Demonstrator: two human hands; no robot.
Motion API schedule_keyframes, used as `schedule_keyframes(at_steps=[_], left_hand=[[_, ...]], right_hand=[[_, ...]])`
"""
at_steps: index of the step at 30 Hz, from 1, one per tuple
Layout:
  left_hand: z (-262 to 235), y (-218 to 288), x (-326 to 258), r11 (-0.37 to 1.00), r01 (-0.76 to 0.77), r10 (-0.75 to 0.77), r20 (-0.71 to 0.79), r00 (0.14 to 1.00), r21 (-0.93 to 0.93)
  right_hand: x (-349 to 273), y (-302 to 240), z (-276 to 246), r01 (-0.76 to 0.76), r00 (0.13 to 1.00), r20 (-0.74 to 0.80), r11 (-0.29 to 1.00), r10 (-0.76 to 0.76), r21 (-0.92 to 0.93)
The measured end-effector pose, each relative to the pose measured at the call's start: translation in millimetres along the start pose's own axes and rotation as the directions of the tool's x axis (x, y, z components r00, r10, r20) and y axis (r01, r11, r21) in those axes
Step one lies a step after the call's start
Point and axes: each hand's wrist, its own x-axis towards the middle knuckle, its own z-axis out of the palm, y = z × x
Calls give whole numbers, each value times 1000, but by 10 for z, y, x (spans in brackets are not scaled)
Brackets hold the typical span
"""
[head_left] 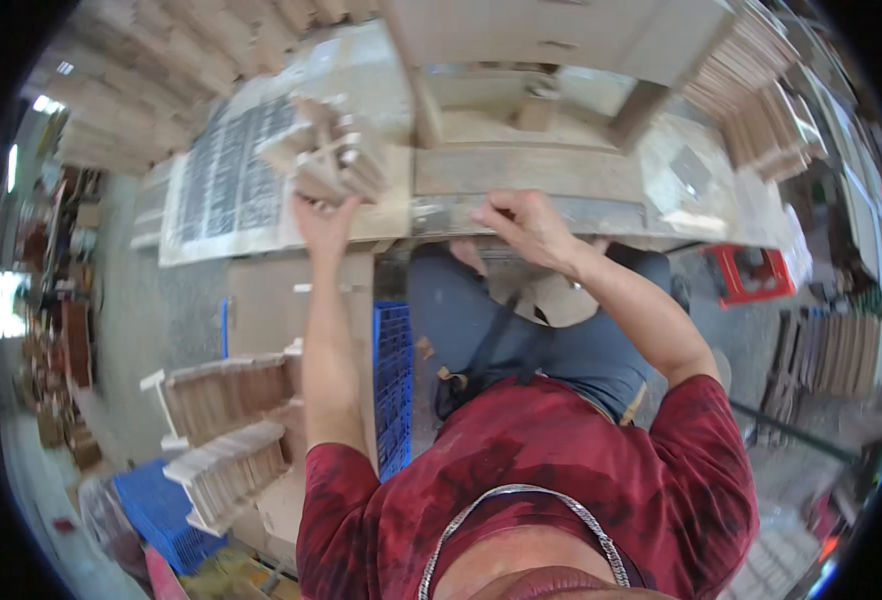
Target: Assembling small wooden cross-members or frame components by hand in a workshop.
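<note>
On the left part of the workbench, my left hand [325,222] has its fingers and thumb at the near end of a small pile of pale wooden pieces [339,165], closed on one of them. The pieces lie crosswise over each other; blur hides how many there are. My right hand [533,228] hovers by the bench's front edge, right of the middle, with the fingers curled together. Whether anything small is in them cannot be made out. Just beyond it runs a worn metal strip [541,214] along a wooden bench section [531,172].
Wooden boards [151,80] are stacked at the far left, more boards [761,110] at the far right. A large panel [561,35] spans the back. Left of me stand bundled wooden pieces [226,400] and a blue plastic crate [393,390]. A red stool [751,275] stands right.
</note>
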Motion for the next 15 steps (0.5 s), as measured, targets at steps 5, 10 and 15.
schedule_keyframes(at_steps=[5, 10, 15], left_hand=[[-364, -194, 90, 979, 15, -6, -46, 999, 201], [-244, -30, 102, 997, -33, 38, -74, 997, 71], [-128, -132, 413, 994, 19, -10, -89, 996, 109]], right_hand=[[-712, 427, -462, -230, 940, -186, 933, 287, 279], [-1946, 1389, -1502, -352, 464, -782, 896, 417, 269], [-2717, 2580, -2036, -351, 199, -689, 707, 697, 614]])
